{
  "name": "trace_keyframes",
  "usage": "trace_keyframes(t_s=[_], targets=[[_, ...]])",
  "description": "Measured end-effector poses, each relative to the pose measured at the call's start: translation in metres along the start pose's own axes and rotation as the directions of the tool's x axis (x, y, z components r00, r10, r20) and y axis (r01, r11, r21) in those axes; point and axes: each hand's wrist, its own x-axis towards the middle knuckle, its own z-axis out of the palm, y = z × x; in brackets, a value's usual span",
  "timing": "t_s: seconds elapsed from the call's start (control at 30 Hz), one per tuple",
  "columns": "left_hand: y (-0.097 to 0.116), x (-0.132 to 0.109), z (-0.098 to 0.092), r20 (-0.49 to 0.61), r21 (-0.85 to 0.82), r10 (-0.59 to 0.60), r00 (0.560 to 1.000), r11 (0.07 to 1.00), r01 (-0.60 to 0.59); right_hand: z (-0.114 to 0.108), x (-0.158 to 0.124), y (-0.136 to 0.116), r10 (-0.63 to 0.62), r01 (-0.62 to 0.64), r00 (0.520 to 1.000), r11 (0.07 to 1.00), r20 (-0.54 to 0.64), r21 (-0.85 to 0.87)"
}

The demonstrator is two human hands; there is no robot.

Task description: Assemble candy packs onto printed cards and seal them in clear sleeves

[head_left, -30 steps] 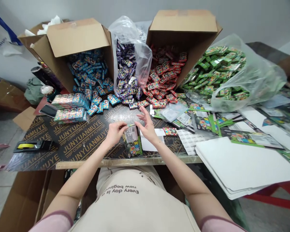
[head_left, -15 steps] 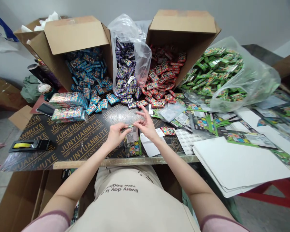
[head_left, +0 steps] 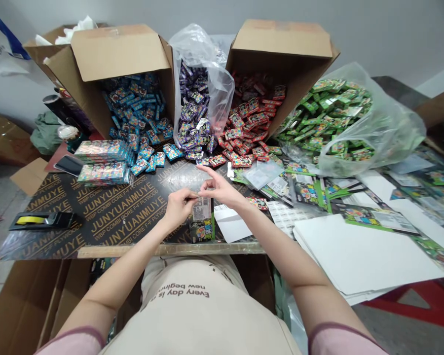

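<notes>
My left hand (head_left: pixel 178 206) and my right hand (head_left: pixel 219 188) meet above the table's front edge. Both pinch the top of a small green-and-black printed packet (head_left: pixel 202 219) that stands upright in front of me. The left fingers are curled on its upper left corner. On the right hand the thumb and a finger pinch the upper right corner, while the index finger points up and left. A white paper sheet (head_left: pixel 230 225) lies just right of the packet.
Along the back lie an open box of blue packets (head_left: pixel 135 106), a clear bag of purple ones (head_left: pixel 194 116), a box of red ones (head_left: pixel 253 116) and a bag of green ones (head_left: pixel 336 118). Wrapped stacks (head_left: pixel 102 165) and a tape dispenser (head_left: pixel 40 220) sit left; white boards (head_left: pixel 358 256) right.
The right hand went from open above the packet to pinching its top edge, and both hands rose slightly with it. The view shifted a little.
</notes>
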Motion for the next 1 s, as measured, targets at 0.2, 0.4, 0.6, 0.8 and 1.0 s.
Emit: trace_keyframes(t_s=[0.2,0.4,0.6,0.8,1.0], targets=[[0.004,-0.002,0.001,-0.095,-0.070,-0.064,0.993,0.996,0.058,0.009,0.005,0.012,0.008,-0.007,0.999,0.999,-0.034,0.037],[0.006,-0.004,0.008,-0.147,-0.038,-0.092,0.985,0.995,0.087,0.015,0.002,0.010,-0.027,0.018,0.992,0.997,-0.124,-0.078],[0.012,0.006,-0.001,0.042,0.009,-0.123,0.992,0.992,0.122,0.015,0.003,0.019,0.096,-0.078,0.961,0.994,-0.258,0.079],[-0.019,0.020,-0.051,-0.071,-0.194,-0.294,0.953,0.941,0.276,-0.002,0.002,0.041,0.060,-0.082,0.843,0.996,-0.535,-0.018],[-0.049,-0.006,-0.064,-0.180,-0.739,-0.619,0.765,0.598,0.310,0.007,-0.006,0.059,0.132,-0.051,0.842,0.985,-0.524,0.167]])
